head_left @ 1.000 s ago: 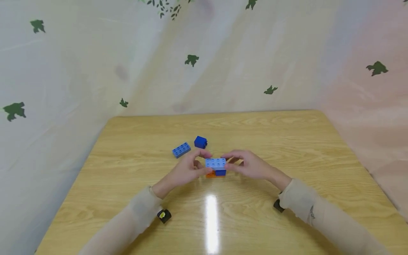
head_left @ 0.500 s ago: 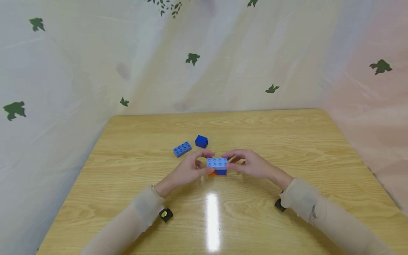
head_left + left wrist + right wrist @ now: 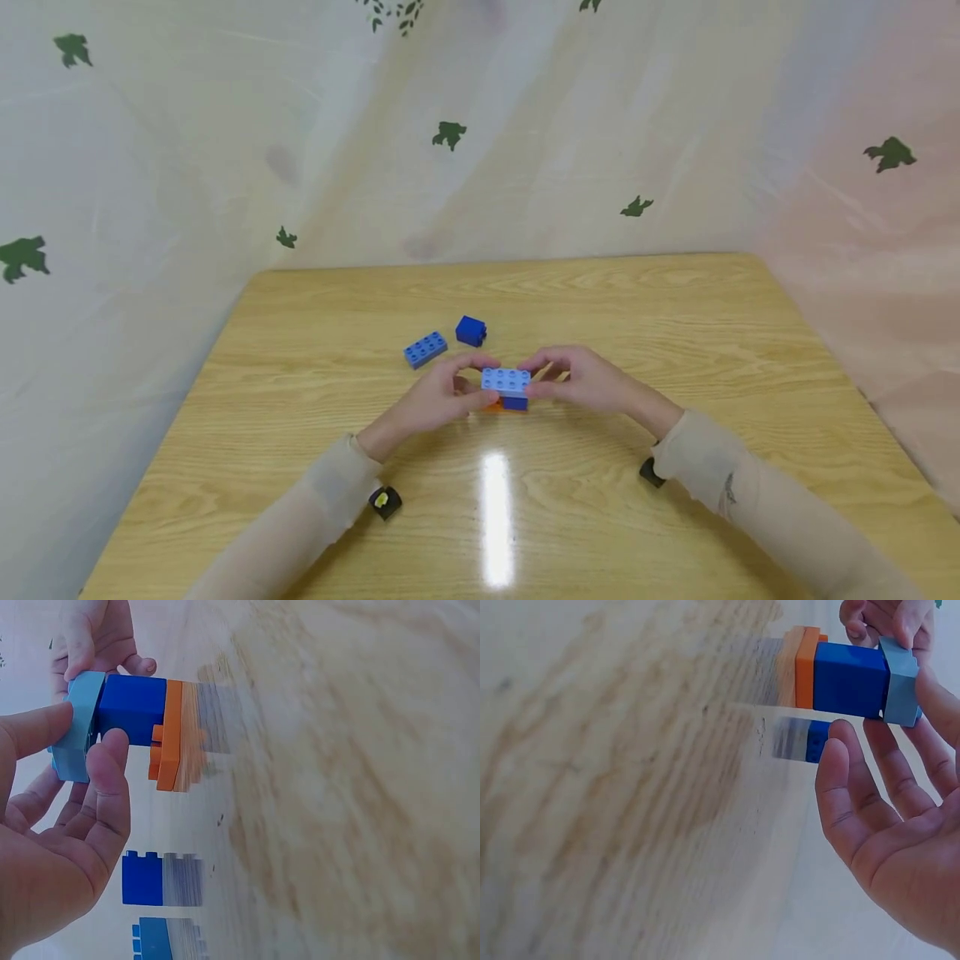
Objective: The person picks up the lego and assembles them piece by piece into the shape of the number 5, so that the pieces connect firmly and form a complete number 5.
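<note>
Near the middle of the table, a light blue toy building brick (image 3: 506, 381) with studs on top is pinched at its two ends. My left hand (image 3: 431, 402) grips the left end between thumb and fingers, and my right hand (image 3: 588, 383) holds the right end the same way. Right under it is a dark blue brick (image 3: 133, 709), which stands on a flat orange brick (image 3: 172, 735). A narrow dark gap shows between the light blue and dark blue bricks in the right wrist view. Left of the dark blue brick, some orange studs stay uncovered.
Behind my left hand a medium blue brick (image 3: 426, 349) lies studs up. Beside it, a second dark blue brick (image 3: 471, 331) rests on its side, studs facing right. The wooden table (image 3: 600, 517) meets a pale printed cloth (image 3: 360, 183) at its back edge.
The head view has shifted slightly. Both hands keep their hold on the light blue brick above the dark blue one, with hardly any visible movement.
</note>
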`<action>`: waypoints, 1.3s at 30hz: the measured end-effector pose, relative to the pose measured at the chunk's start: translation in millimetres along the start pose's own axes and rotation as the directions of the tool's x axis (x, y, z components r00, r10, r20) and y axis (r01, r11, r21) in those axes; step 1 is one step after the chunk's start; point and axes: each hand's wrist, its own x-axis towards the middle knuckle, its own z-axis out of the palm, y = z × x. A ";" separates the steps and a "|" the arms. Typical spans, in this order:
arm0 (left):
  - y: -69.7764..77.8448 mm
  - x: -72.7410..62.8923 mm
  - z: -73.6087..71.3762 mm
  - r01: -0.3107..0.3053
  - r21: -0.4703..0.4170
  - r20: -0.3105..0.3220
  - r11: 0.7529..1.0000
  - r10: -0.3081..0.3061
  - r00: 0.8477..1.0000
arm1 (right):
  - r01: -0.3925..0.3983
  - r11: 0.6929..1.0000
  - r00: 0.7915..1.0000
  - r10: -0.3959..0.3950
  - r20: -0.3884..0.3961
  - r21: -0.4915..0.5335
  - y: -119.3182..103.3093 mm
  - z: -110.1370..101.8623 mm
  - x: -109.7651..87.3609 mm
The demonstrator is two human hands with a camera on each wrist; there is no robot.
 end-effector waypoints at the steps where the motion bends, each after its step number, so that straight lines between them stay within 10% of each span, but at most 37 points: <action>1: 0.0 0.2 -0.4 0.001 -0.001 0.001 1.000 -0.001 1.000 | -0.009 1.000 1.000 0.009 -0.004 -0.011 -0.4 -0.9 0.8; 14: 1.6 0.6 0.0 0.054 0.004 -0.019 0.999 -0.054 0.998 | -0.049 0.996 0.999 0.048 -0.012 -0.070 -11.9 -3.0 5.5; 32: 5.2 7.7 -5.4 0.191 -0.049 -0.084 0.980 -0.194 0.977 | -0.159 0.972 0.986 0.147 0.082 0.175 -8.4 -9.1 7.1; 39: 8.3 7.2 -5.6 0.202 -0.019 -0.071 0.979 -0.203 0.977 | -0.044 0.993 0.996 0.036 0.079 0.107 -5.2 -2.5 3.5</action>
